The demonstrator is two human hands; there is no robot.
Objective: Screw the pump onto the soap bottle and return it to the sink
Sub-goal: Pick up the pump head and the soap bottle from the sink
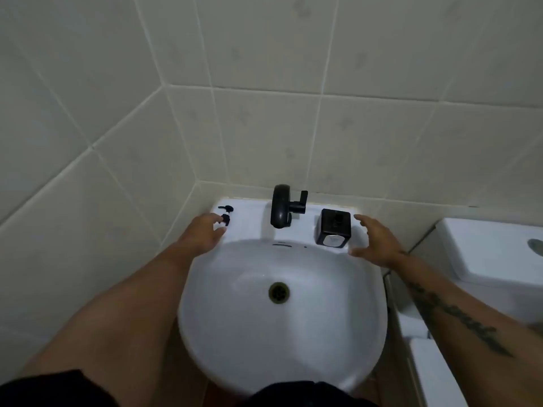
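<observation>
Sink (293, 362): nearest, basin unoccupied.
Left hand (205, 233): spread, nothing held; pump (225, 214) lies at its fingertips.
Right hand (379, 242): spread, nothing gripped; soap bottle (333, 229) stands just left of it.
Progress: nothing screwed yet; fitting and returning remain.

walls: pale square tiles (264, 83) meeting in a corner at left | right: white toilet cistern (493, 248) standing just beside | light: dim, even

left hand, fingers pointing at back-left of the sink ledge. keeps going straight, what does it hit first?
Likely the small black pump lying on the white sink ledge: the left hand has its fingertips almost on it. Depth unclear.
</observation>
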